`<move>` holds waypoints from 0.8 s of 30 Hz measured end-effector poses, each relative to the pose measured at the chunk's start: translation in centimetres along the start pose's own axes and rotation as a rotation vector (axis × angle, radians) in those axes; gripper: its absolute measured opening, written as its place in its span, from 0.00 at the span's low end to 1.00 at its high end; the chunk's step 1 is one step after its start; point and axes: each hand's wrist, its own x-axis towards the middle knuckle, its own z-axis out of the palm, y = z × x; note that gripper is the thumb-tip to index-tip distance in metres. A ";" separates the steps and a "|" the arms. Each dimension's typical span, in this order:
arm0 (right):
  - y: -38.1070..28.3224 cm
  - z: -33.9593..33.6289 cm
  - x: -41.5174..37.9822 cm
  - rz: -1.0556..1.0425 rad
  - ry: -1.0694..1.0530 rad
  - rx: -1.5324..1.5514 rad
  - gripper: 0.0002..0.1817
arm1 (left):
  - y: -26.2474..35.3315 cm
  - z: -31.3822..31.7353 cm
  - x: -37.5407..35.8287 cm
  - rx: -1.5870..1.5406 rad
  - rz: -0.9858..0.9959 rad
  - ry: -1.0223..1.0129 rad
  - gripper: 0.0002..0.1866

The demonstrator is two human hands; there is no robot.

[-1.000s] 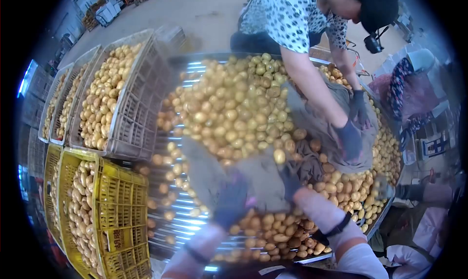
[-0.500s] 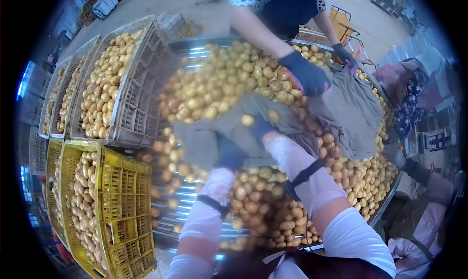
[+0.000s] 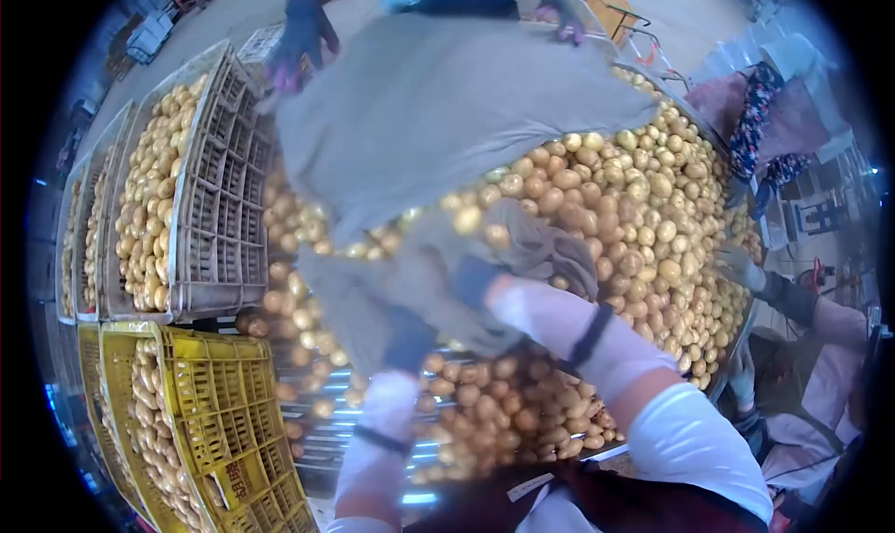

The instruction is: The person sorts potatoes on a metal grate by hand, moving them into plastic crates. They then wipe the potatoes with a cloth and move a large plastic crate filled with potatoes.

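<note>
A grey cloth (image 3: 347,295) lies bunched over the potatoes in front of me, blurred by motion. My left hand (image 3: 410,339), in a dark blue glove, grips its near edge on the left. Farther up and to the right, my right hand (image 3: 474,281), gloved alike, is closed on the same cloth; both hands' fingertips are hidden. Two potatoes (image 3: 467,220) rest at the cloth's far edge. Loose potatoes (image 3: 494,403) surround my forearms on the metal roller table (image 3: 336,449).
Across the table, a co-worker's gloved hands (image 3: 303,39) are beside a large spread grey cloth (image 3: 447,114). White crates (image 3: 219,179) and yellow crates (image 3: 228,412) full of potatoes stand along the left. Another person's gloved hand (image 3: 746,267) reaches in at the right.
The co-worker's large cloth has moved from the right to spread across the far middle, covering potatoes there. My hands and their cloth have shifted slightly left and nearer to me.
</note>
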 end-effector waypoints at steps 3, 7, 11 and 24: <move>-2.7 -0.7 2.1 -0.275 0.041 -0.749 0.23 | -1.2 1.1 3.7 0.132 -0.030 -0.038 0.37; -4.1 -0.8 -4.2 -0.221 -0.079 -1.154 0.23 | -0.5 1.3 0.0 0.129 0.084 0.079 0.38; -3.3 -0.6 -15.0 -0.352 -0.109 -1.135 0.23 | 1.5 -0.7 -9.1 -0.114 0.090 0.085 0.39; -7.3 0.2 -8.2 -0.144 -0.204 -1.301 0.22 | -2.4 2.7 -4.2 0.263 -0.146 -0.056 0.27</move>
